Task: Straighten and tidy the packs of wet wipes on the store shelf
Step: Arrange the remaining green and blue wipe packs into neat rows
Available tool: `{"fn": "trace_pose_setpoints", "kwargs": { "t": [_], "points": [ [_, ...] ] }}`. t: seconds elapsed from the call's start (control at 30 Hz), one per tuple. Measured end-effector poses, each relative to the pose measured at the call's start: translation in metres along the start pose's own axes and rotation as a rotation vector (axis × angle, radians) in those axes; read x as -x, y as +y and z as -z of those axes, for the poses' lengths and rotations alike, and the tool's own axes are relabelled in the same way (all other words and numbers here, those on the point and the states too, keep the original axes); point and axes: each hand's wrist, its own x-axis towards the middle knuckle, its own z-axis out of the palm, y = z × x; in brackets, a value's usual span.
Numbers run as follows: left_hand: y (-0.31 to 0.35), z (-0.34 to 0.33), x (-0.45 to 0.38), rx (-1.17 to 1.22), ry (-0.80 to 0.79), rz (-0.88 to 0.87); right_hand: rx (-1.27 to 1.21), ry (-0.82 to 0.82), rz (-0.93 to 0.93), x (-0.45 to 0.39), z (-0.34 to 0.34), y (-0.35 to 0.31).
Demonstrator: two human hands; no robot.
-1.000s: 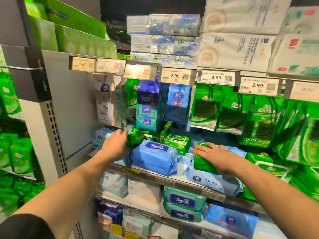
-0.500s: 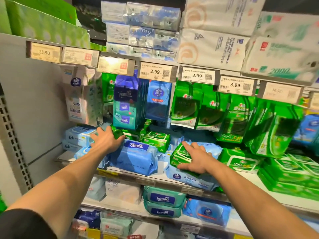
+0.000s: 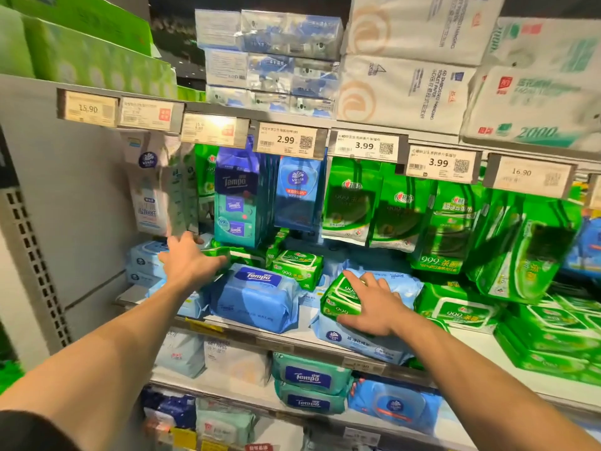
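Observation:
My left hand [image 3: 188, 262] reaches into the middle shelf [image 3: 247, 330] and grips a small green wipes pack [image 3: 216, 253] behind the blue Tempo pack [image 3: 257, 296]. My right hand [image 3: 370, 304] lies flat on a green 999 pack [image 3: 338, 297], fingers around its near edge. That pack rests on a pale blue Vinda pack [image 3: 351, 341]. Another green 999 pack [image 3: 297, 265] sits tilted further back between my hands. Pale blue packs [image 3: 144, 262] are stacked at the shelf's left end.
Green sachets [image 3: 403, 213] and blue Tempo and Vinda packs [image 3: 235, 203] hang just above the shelf under price tags [image 3: 287, 141]. Flat green packs [image 3: 455, 309] are stacked to the right. Tissue bundles [image 3: 406, 89] fill the top shelf. More packs [image 3: 310, 375] lie on the lower shelf.
The view has shifted right and closer. My left hand has pushed further back onto the small green pack. My right hand stays on the green 999 pack, which has slid slightly towards me.

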Motion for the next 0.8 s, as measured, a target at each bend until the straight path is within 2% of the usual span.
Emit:
{"fn": "trace_pose_setpoints", "kwargs": {
  "t": [0.13, 0.23, 0.47, 0.53, 0.63, 0.8],
  "points": [
    [-0.006, 0.02, 0.006, 0.176, -0.023, -0.097, -0.003, 0.008, 0.011, -0.001, 0.0, 0.001],
    [-0.014, 0.03, 0.019, 0.37, -0.139, -0.104, -0.005, 0.016, 0.019, 0.0, 0.0, 0.0],
    [0.007, 0.028, 0.05, 0.36, -0.435, -0.3, -0.023, 0.021, 0.037, 0.003, 0.002, -0.001],
    [0.014, 0.023, 0.057, 0.284, -0.487, -0.362, -0.039, 0.039, 0.045, 0.005, 0.002, -0.001],
    [0.025, 0.009, 0.057, -0.041, -0.526, -0.516, -0.072, 0.04, 0.07, 0.01, 0.004, 0.001],
    [0.057, -0.018, 0.066, -0.422, -0.509, -0.651, -0.067, 0.046, 0.098, 0.024, 0.02, 0.028]
  ]
}}
